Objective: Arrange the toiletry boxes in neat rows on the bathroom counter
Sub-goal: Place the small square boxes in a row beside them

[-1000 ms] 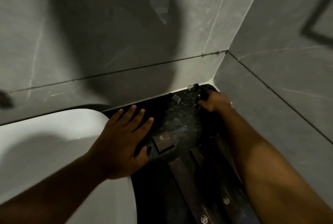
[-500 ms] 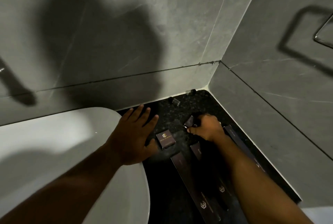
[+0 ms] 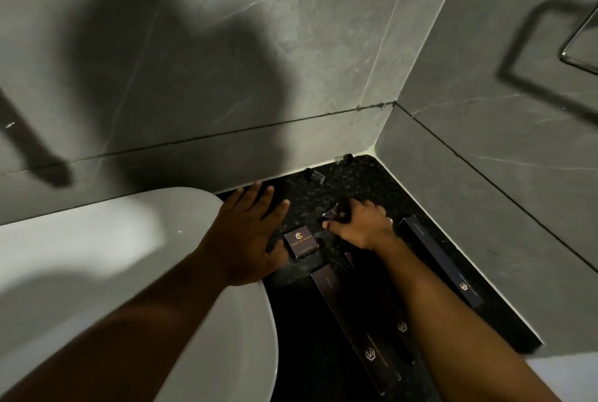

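Observation:
A small square dark box (image 3: 301, 244) with a gold logo lies flat on the black speckled counter (image 3: 365, 181). My left hand (image 3: 246, 236) rests flat and spread beside it, its thumb touching the box's left edge. Just to the right, my right hand (image 3: 362, 226) is closed on another small dark box (image 3: 336, 215), tilted at my fingertips. Three long dark boxes lie lengthwise nearer to me: one in the middle (image 3: 352, 327), one (image 3: 401, 327) mostly hidden under my right forearm, one (image 3: 440, 265) along the right wall.
A white basin (image 3: 129, 256) fills the left side, its rim under my left wrist. Grey tiled walls close the counter at the back and right. Two small clear bottles lie by the back wall, one (image 3: 315, 175) left of the other (image 3: 343, 158). A metal towel ring (image 3: 579, 45) hangs upper right.
My right hand drew back from the far corner toward me, carrying a small dark box to beside the square box. My left hand stayed flat in place.

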Demonstrator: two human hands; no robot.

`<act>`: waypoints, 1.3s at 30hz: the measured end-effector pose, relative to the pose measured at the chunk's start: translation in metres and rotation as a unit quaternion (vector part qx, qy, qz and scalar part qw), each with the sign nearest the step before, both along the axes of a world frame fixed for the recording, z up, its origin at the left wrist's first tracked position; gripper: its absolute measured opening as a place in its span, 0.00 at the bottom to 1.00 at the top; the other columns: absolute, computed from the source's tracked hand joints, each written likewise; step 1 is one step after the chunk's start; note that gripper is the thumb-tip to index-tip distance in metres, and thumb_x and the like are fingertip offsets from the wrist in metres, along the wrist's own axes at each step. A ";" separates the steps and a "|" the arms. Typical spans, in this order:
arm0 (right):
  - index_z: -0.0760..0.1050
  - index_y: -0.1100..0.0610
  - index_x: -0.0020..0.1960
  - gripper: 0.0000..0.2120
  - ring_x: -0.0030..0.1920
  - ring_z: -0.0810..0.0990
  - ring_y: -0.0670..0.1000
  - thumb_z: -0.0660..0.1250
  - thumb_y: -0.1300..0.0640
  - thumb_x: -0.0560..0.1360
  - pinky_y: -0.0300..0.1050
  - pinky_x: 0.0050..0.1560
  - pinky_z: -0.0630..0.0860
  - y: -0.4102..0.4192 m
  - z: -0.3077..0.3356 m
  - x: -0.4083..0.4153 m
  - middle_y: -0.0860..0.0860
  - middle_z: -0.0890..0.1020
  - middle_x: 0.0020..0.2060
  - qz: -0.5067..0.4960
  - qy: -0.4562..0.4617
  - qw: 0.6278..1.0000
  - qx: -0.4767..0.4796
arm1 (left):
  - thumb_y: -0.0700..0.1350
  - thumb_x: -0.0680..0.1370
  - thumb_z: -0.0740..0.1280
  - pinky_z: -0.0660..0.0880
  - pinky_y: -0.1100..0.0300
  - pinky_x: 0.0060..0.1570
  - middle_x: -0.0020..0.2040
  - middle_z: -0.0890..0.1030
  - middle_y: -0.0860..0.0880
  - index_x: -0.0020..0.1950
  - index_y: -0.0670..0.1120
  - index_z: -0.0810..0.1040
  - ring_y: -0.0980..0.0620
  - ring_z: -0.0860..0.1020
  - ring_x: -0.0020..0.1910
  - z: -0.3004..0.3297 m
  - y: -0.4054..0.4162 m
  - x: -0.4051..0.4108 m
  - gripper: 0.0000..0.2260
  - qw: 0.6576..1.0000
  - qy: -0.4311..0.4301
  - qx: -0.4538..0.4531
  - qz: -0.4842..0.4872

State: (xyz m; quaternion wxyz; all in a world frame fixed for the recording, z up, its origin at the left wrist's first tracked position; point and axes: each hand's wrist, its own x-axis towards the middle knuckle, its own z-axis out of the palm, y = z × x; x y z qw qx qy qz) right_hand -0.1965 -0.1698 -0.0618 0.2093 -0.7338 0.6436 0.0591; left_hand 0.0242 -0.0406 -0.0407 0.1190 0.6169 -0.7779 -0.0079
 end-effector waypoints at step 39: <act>0.77 0.56 0.54 0.31 0.61 0.70 0.62 0.64 0.32 0.66 0.59 0.60 0.71 0.014 -0.003 -0.005 0.57 0.76 0.58 -0.036 -0.023 0.997 -0.062 | 0.54 0.72 0.56 0.57 0.41 0.67 0.69 0.70 0.36 0.71 0.43 0.69 0.36 0.62 0.71 -0.001 -0.001 -0.001 0.29 1.000 -0.002 0.004 0.000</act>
